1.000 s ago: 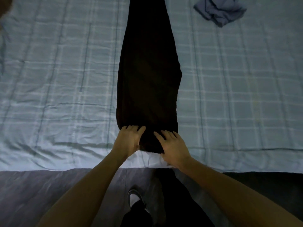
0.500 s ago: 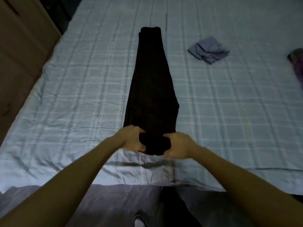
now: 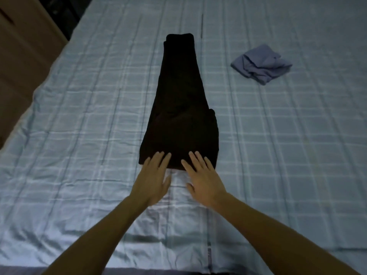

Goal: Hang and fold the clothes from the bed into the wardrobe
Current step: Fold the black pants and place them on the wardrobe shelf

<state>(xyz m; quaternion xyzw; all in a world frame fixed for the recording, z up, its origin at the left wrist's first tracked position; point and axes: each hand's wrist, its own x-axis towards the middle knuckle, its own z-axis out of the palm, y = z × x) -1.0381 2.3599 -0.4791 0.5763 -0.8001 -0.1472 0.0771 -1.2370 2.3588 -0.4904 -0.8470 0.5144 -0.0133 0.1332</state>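
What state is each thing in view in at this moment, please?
bed cover, spread out, creased near the front edge.
black trousers, folded narrow and laid flat lengthwise on the bed cover.
blue garment, crumpled, lying apart to the trousers' right.
left hand, open, straight fingers resting on the trousers' near end.
right hand, open, straight fingers resting on the same end.

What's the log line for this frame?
step: fold black trousers on bed | left hand: open, fingers on near end | right hand: open, fingers on near end | waiting: crumpled blue garment, far right
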